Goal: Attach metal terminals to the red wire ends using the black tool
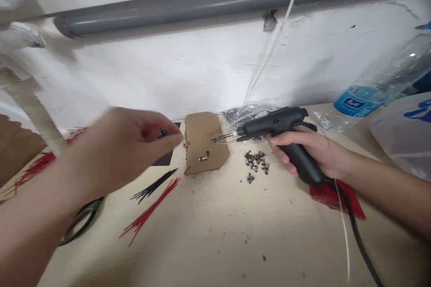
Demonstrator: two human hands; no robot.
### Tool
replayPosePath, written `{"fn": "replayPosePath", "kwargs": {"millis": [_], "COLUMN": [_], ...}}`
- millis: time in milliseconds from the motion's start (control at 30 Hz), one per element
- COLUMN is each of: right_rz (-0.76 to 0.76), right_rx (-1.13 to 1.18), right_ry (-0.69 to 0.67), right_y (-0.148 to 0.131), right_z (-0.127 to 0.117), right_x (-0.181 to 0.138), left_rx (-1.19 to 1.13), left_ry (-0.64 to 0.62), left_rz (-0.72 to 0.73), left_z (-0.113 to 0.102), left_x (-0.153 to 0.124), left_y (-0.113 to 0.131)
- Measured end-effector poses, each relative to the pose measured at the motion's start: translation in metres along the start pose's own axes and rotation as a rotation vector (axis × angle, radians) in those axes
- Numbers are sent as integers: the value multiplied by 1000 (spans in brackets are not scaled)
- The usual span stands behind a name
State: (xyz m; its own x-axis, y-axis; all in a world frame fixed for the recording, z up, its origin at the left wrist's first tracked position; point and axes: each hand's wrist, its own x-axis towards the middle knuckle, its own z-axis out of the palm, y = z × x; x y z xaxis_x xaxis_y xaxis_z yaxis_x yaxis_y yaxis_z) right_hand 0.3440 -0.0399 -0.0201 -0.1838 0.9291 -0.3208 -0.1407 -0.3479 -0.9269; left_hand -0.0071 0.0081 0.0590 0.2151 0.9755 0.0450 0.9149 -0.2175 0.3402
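Note:
My right hand [311, 150] grips a black soldering gun [279, 132] by its handle, the metal tip pointing left over a piece of brown cardboard [205, 141]. A tiny component [203, 158] lies on that cardboard. My left hand [124, 148] hovers left of the cardboard, blurred by motion, its fingertips pinched on a small dark part [163, 132]. A heap of small dark components [256, 161] sits on the table just below the gun's barrel.
Cut black wires [153, 187] and red wires [150, 210] lie on the pale table. A plastic water bottle [367, 94] lies at the right, next to a white plastic bag [406, 130]. A grey pipe [215, 2] runs along the wall. The gun's black cord [358, 237] trails toward me.

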Motion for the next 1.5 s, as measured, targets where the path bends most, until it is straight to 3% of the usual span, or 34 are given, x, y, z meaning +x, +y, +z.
{"fn": "replayPosePath", "kwargs": {"millis": [133,400,733,933,1333,1500], "right_rz": [22,31,35,32,54,43], "right_rx": [-21,-16,-11,-37,-39,-53], "right_ry": [31,20,53,71,94,81], "right_y": [-2,1,-1,-1,-3,-2], "right_z": [1,-2,2,2,5,4], "right_x": [0,3,0,0,-1,0], "left_rx": [29,-155,-184,-145,-97,-200], "left_ry": [-324,-481,-511,-465,-385,-473], "left_rz": [73,124,106,147,181,223], "left_z": [26,51,60,61,41,48], "left_x": [27,36,28,17,13,14], "left_y": [14,13,13,18,10,7]}}
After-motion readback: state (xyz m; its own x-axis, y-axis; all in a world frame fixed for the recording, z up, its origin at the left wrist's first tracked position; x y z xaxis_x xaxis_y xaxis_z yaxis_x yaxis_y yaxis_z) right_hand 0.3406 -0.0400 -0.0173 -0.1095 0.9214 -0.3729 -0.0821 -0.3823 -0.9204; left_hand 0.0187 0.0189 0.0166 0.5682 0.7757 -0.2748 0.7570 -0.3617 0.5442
